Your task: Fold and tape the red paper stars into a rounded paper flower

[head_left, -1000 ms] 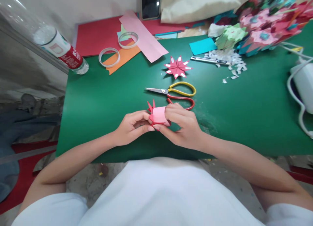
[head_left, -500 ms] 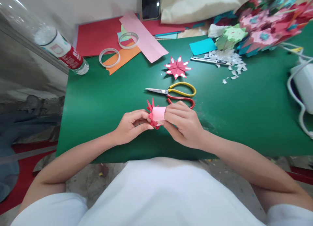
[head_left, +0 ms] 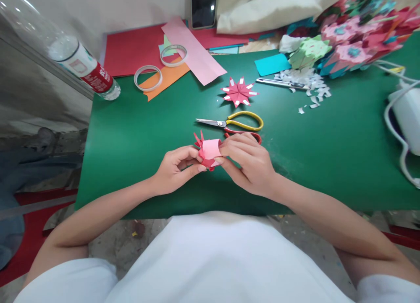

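My left hand (head_left: 179,169) pinches a red folded paper flower (head_left: 201,141) by its left side, its pointed petals sticking up past the fingertips. Against the flower sits a curled pink paper strip (head_left: 211,149), and my right hand (head_left: 249,163) has its fingers closed on the strip's right edge. Both hands are just above the table's near part. Scissors (head_left: 220,123) with one yellow and one red handle lie right behind, the red handle partly covered by my right hand. Farther back rests a second red paper star (head_left: 239,92) with white tabs on its points.
Two tape rolls (head_left: 147,78) lie at the back left by an orange strip (head_left: 169,79) and a pink sheet (head_left: 197,53). A bottle (head_left: 95,75) is at left. A utility knife (head_left: 282,83), paper scraps (head_left: 315,91) and paper flowers (head_left: 348,53) occupy the back right.
The red flower has tilted a little to the left, and the pink strip has shifted slightly left and up against it. My right fingers have moved slightly with it.
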### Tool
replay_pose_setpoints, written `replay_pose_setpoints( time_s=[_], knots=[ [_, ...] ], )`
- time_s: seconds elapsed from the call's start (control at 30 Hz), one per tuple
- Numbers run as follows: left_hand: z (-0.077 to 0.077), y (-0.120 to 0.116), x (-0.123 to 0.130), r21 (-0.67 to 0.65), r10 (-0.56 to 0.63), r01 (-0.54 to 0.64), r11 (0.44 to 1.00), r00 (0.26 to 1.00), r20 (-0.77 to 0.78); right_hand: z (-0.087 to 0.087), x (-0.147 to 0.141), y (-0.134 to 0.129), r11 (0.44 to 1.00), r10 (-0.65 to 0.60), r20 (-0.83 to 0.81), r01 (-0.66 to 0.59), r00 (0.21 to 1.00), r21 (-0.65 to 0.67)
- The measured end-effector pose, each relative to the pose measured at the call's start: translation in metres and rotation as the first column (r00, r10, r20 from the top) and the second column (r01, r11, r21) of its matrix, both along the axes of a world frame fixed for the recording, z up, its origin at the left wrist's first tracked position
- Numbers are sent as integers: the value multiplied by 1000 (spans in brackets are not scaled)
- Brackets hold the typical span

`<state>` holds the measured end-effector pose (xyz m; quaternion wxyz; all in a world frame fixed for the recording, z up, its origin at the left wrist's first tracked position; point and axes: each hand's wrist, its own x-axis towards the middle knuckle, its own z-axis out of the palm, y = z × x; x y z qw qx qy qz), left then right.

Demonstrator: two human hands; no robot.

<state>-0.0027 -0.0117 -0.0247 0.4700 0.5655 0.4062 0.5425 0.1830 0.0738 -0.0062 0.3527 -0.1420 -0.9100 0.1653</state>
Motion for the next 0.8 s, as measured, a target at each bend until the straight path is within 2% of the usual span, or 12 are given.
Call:
replay_pose_setpoints(
  time_s=[0.23,0.57,0.8],
  knots=[
    [-2,-1,0,16,9,-9,1000,1000,-24,1,0,-3,999,-10,-24,9,1000,-47],
    [0,1,-2,67,36,-29,997,992,-118,-3,-3,-7,994,51,-84,-59,995,-91],
    [-1,1,-4,42,38,-33,999,992,-123,-3,-2,-8,983,72,-56,-80,996,-165]
  ],
)
